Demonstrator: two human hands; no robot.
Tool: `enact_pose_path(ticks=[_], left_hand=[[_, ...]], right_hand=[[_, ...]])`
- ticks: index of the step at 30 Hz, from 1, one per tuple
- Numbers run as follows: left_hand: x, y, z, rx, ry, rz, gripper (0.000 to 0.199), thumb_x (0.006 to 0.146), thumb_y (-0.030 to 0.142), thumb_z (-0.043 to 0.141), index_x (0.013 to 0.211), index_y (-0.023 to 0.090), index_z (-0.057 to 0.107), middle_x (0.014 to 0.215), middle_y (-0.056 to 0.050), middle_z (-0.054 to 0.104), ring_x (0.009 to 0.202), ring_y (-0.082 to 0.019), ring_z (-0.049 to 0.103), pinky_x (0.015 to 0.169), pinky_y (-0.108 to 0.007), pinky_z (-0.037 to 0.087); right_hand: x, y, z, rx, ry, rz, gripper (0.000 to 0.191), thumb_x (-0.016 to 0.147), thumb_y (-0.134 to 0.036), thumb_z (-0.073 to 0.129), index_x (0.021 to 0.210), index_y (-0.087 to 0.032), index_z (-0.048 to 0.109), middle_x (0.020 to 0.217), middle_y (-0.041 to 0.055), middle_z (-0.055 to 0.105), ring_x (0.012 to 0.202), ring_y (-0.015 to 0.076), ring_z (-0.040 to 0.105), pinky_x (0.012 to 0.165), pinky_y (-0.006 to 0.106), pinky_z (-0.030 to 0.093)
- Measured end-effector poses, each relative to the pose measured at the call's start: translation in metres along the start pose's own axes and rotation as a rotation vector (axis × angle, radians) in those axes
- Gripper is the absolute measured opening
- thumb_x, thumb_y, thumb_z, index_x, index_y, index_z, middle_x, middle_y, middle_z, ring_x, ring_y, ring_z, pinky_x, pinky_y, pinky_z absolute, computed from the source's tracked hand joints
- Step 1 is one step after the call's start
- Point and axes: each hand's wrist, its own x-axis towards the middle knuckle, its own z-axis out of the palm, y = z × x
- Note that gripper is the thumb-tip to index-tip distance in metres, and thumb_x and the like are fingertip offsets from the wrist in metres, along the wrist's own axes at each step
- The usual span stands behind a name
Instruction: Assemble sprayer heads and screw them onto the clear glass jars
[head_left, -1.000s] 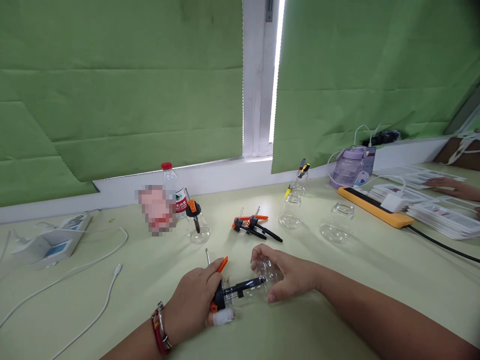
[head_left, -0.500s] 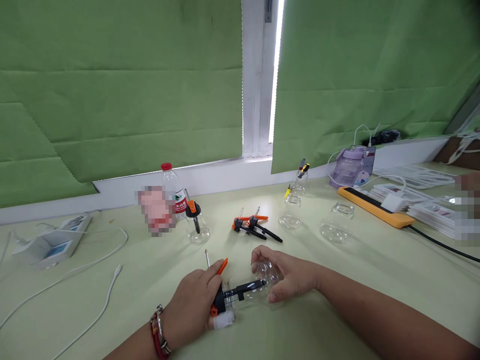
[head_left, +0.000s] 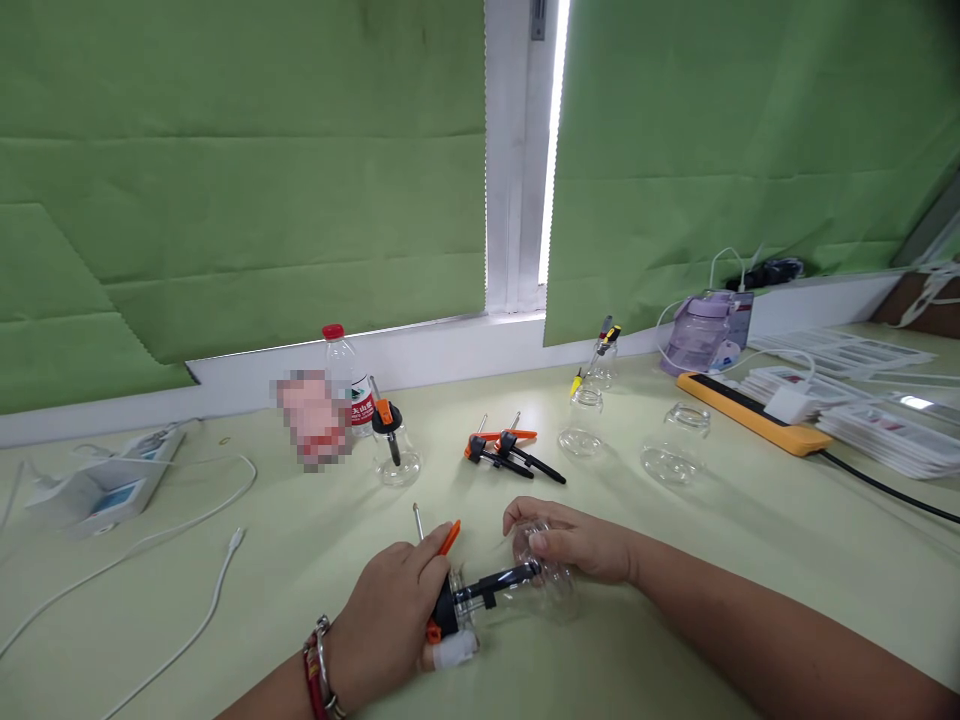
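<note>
A clear bottle (head_left: 517, 598) lies on its side between my hands, low over the table. My left hand (head_left: 394, 610) is closed round the black-and-orange spout cap (head_left: 447, 604) at its neck; a thin metal spout (head_left: 418, 522) points away, and a black tube runs inside the bottle. One left finger wears a white wrapping. Curled round the bottle's base end is my right hand (head_left: 581, 540), thumb on top. Two loose spout caps (head_left: 517, 455) lie beyond my hands. Behind my left hand stands another clear bottle (head_left: 401, 468) fitted with such a cap.
Open clear bottles (head_left: 581, 435) stand at centre right; one behind holds screwdrivers (head_left: 602, 345). An orange-and-black power strip (head_left: 750, 412) lies near stacked white sheets (head_left: 889, 435) and a purple bottle (head_left: 697, 335). Left are a red-capped water bottle (head_left: 341, 365), a white power strip (head_left: 131, 485) and a cable (head_left: 217, 590).
My right thumb has moved from the near side up onto the top of the bottle. The bottle and my left hand have shifted slightly right. A person's blurred hand has left the right edge.
</note>
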Motion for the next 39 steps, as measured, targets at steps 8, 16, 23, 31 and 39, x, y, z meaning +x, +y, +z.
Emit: enact_pose_path(ticks=[8, 16, 23, 31, 39], left_hand=[[0.000, -0.003, 0.001, 0.011, -0.007, -0.020, 0.046, 0.078, 0.058, 0.050, 0.096, 0.017, 0.058, 0.131, -0.017, 0.054, 0.073, -0.023, 0.064, 0.064, -0.037, 0.051], [-0.002, -0.009, 0.005, -0.025, 0.001, -0.056, 0.040, 0.078, 0.055, 0.051, 0.095, 0.018, 0.059, 0.132, -0.014, 0.055, 0.072, -0.022, 0.063, 0.064, -0.036, 0.051], [-0.002, -0.012, 0.008, -0.056, 0.012, -0.053, 0.045, 0.077, 0.058, 0.052, 0.097, 0.018, 0.059, 0.133, -0.016, 0.053, 0.076, -0.024, 0.064, 0.066, -0.037, 0.051], [-0.002, -0.006, 0.004, -0.069, -0.028, -0.039, 0.046, 0.077, 0.058, 0.051, 0.093, 0.016, 0.059, 0.134, -0.017, 0.053, 0.077, -0.026, 0.064, 0.067, -0.041, 0.052], [-0.001, -0.006, 0.001, -0.068, -0.010, -0.024, 0.045, 0.077, 0.056, 0.051, 0.093, 0.016, 0.059, 0.132, -0.017, 0.055, 0.074, -0.024, 0.064, 0.065, -0.039, 0.052]], right_hand=[[-0.002, -0.002, 0.002, -0.223, 0.077, -0.098, 0.055, 0.084, -0.062, 0.047, 0.118, -0.019, 0.044, 0.107, 0.0071, 0.052, 0.094, 0.0188, 0.050, 0.083, 0.034, 0.042], [-0.005, 0.004, -0.016, -0.419, 0.151, -0.226, 0.078, 0.059, -0.058, 0.075, 0.122, -0.023, 0.045, 0.117, 0.0084, 0.047, 0.099, 0.0222, 0.048, 0.080, 0.033, 0.045], [-0.008, -0.001, -0.019, -0.501, 0.164, -0.191, 0.074, 0.051, -0.046, 0.083, 0.114, -0.021, 0.054, 0.104, 0.0061, 0.056, 0.097, 0.0225, 0.050, 0.090, 0.039, 0.042], [-0.003, 0.006, -0.018, -0.204, 0.076, -0.115, 0.050, 0.075, -0.054, 0.064, 0.104, -0.014, 0.060, 0.092, 0.0065, 0.061, 0.083, 0.0182, 0.056, 0.076, 0.032, 0.045], [-0.001, -0.005, -0.013, -0.411, 0.126, -0.172, 0.048, 0.090, -0.054, 0.043, 0.097, -0.014, 0.068, 0.111, 0.0102, 0.059, 0.100, 0.0225, 0.055, 0.092, 0.035, 0.042]])
